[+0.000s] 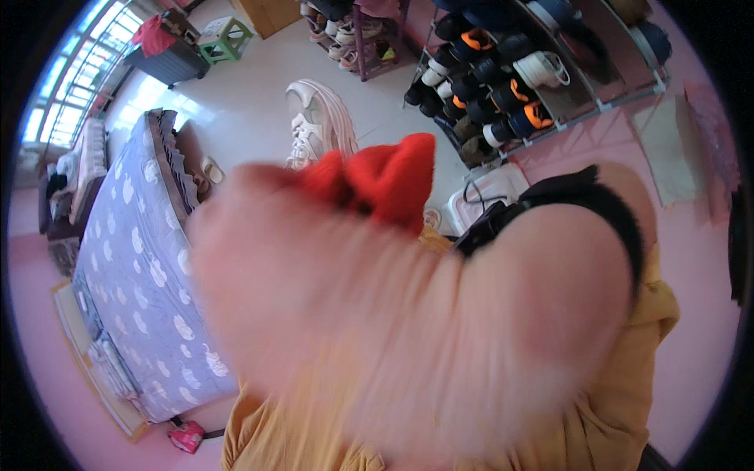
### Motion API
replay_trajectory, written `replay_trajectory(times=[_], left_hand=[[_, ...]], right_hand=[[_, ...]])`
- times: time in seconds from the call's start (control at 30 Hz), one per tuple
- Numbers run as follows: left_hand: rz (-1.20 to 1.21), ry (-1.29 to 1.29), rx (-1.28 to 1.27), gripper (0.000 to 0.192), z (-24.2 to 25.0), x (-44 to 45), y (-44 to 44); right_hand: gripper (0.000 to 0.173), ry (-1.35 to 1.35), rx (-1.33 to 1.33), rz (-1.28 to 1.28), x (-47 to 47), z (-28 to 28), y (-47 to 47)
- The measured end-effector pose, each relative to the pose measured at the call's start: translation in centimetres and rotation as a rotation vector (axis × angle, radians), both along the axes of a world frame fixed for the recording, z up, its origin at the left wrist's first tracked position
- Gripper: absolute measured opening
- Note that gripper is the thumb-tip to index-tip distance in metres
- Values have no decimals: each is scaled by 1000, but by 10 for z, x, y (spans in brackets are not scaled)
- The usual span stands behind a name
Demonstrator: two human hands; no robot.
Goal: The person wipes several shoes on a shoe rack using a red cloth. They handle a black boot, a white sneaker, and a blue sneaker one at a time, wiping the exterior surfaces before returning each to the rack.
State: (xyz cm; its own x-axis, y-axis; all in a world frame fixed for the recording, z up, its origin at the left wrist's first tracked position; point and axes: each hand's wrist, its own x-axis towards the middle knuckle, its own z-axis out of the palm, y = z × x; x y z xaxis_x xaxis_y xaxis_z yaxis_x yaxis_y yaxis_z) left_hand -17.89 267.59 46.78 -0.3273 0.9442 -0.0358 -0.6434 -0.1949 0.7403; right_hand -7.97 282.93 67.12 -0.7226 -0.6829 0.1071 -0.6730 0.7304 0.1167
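Note:
My right hand (306,259) fills the middle of the view, very near the camera and blurred, with a black strap (615,218) around the arm to the right. A bright red fuzzy cloth (392,176) sticks out past the far side of the hand, apparently gripped in it; the fingers are hard to make out. Just beyond the cloth a white lace-up sneaker (321,120) points toe away, its lower part hidden; what supports it cannot be seen. Below lies yellow-brown clothing (306,424). My left hand cannot be made out.
A bed with a purple patterned cover (141,271) stands at the left. At the upper right is a rack of shoes (556,126), with a white lidded box (489,191) near it. A green and white stool (224,38), more shoes (353,35) and a slipper (212,169) are farther off.

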Motion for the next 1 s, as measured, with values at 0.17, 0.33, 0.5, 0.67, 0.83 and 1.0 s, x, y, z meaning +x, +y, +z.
replay_trajectory(times=[0.17,0.33,0.5,0.67,0.83,1.0], left_hand=[[-64,115,-50,50,26,7,3],[-4,109,-67,50,27,9,14],[105,43,-100,50,19,10,18],[233,-79,-120,50,-2,9,21],[367,-239,-125,50,-32,3,30],[434,-318,-95,50,-54,-3,34]], right_hand=[[46,73,-45,131,2,11,-13],[47,62,-68,180,0,-4,-13],[47,69,-82,225,0,-6,-15],[48,67,-86,252,-2,-7,-17],[49,60,-101,278,-5,-8,-17],[50,35,-98,302,-9,-10,-15]])
